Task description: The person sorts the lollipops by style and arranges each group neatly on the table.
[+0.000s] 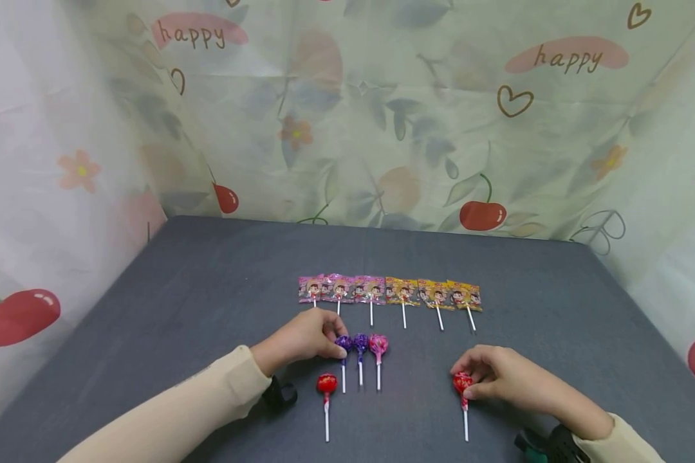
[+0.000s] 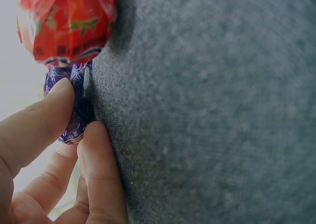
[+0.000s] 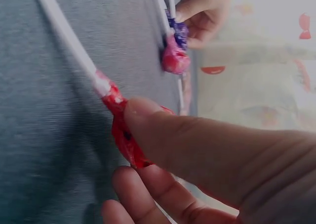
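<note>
My left hand pinches the wrapped head of a purple lollipop between thumb and fingers. A second purple lollipop and a pink lollipop lie just right of it, sticks toward me. Nearer to me is a red lollipop, large at the top of the left wrist view. Further right, my right hand pinches another red lollipop by its head, thumb on the wrapper. In the right wrist view its white stick points away from the hand.
Behind the hands runs a row of lollipops in flat packets, pink packets at left and yellow packets at right. All lie on a dark grey table. A printed cloth hangs behind and at the sides.
</note>
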Action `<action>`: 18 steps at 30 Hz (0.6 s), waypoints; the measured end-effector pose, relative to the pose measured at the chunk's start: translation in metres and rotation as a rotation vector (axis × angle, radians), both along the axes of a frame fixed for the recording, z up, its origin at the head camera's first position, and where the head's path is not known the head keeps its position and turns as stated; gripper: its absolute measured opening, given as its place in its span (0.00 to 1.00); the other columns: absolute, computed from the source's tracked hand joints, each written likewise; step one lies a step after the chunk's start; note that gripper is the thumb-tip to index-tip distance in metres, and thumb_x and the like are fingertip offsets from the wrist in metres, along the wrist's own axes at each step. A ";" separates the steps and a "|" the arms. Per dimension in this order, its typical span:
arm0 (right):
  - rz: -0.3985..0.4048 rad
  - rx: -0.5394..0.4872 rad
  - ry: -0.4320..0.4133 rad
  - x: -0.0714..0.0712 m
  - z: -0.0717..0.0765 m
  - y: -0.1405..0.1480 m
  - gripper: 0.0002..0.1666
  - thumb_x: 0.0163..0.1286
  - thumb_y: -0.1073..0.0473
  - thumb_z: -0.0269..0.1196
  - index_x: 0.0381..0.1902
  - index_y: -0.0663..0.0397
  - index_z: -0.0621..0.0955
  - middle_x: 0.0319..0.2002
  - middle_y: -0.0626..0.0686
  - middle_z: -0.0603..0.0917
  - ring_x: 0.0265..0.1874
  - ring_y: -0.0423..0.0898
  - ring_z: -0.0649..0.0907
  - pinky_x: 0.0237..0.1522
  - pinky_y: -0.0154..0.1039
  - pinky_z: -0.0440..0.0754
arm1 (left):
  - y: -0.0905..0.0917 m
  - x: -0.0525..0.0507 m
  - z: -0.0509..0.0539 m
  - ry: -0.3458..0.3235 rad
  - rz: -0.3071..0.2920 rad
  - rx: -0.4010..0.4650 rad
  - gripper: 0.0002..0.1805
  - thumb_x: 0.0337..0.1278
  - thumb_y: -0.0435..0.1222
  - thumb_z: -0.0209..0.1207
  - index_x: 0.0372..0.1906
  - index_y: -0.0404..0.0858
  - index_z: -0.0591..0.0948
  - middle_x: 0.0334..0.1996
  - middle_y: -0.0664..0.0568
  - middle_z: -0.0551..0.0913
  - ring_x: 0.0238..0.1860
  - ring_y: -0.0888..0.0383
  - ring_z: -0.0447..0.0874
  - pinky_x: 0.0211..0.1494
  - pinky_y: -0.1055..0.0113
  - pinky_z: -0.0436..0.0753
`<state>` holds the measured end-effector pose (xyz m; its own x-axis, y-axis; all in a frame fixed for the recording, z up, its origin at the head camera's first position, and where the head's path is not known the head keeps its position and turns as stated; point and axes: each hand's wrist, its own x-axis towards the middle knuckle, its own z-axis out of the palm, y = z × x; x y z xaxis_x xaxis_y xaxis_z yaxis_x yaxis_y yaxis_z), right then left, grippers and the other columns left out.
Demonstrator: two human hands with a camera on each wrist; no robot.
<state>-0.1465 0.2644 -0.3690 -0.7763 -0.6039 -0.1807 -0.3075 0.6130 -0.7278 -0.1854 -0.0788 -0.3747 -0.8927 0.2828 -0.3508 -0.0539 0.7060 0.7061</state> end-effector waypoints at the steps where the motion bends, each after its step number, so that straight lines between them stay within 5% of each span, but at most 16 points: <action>1: -0.005 0.005 -0.002 -0.001 0.003 -0.001 0.18 0.59 0.55 0.71 0.45 0.56 0.82 0.32 0.43 0.83 0.29 0.32 0.79 0.31 0.30 0.78 | 0.000 0.000 0.000 0.002 -0.002 0.000 0.11 0.47 0.35 0.73 0.35 0.44 0.82 0.27 0.51 0.76 0.27 0.57 0.72 0.27 0.68 0.70; 18: -0.132 -0.008 0.151 -0.012 0.064 -0.032 0.20 0.59 0.54 0.71 0.49 0.50 0.81 0.38 0.46 0.83 0.35 0.39 0.83 0.36 0.35 0.82 | -0.001 0.000 0.001 0.007 -0.014 0.009 0.11 0.47 0.35 0.72 0.35 0.44 0.82 0.27 0.51 0.76 0.27 0.58 0.71 0.27 0.68 0.70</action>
<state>-0.1584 0.2320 -0.3054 -0.8669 -0.4958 -0.0515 -0.3307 0.6494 -0.6847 -0.1852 -0.0793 -0.3734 -0.8911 0.2983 -0.3420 -0.0392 0.7002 0.7129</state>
